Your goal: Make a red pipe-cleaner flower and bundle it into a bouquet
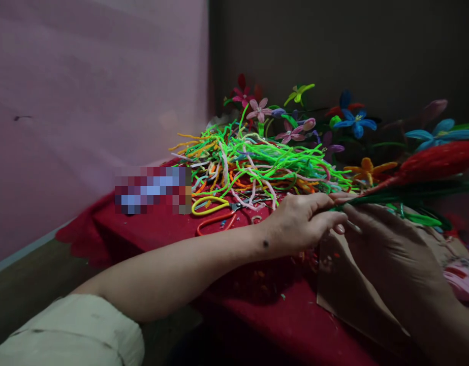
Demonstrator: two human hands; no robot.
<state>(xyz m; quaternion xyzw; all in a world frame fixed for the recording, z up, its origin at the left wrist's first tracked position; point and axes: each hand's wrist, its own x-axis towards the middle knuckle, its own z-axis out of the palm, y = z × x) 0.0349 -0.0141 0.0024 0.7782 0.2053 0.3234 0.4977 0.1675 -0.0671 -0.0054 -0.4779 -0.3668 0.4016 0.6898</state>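
Note:
My left hand (301,221) reaches across a red cloth (150,229), and its fingers pinch the dark green stem (375,198) of a fuzzy red pipe-cleaner flower (436,162). My right hand (394,254) lies close to the camera with its fingers closed on the same stem just right of the left fingertips. The flower points right and slightly upward. Under my right hand lies a sheet of brown paper (348,295).
A tangle of neon green, orange and pink pipe cleaners (253,162) lies behind my hands. Finished pipe-cleaner flowers (352,119) stand along the dark back wall. Yellow-handled scissors (211,206) and an orange loop rest on the cloth. A pink wall is on the left.

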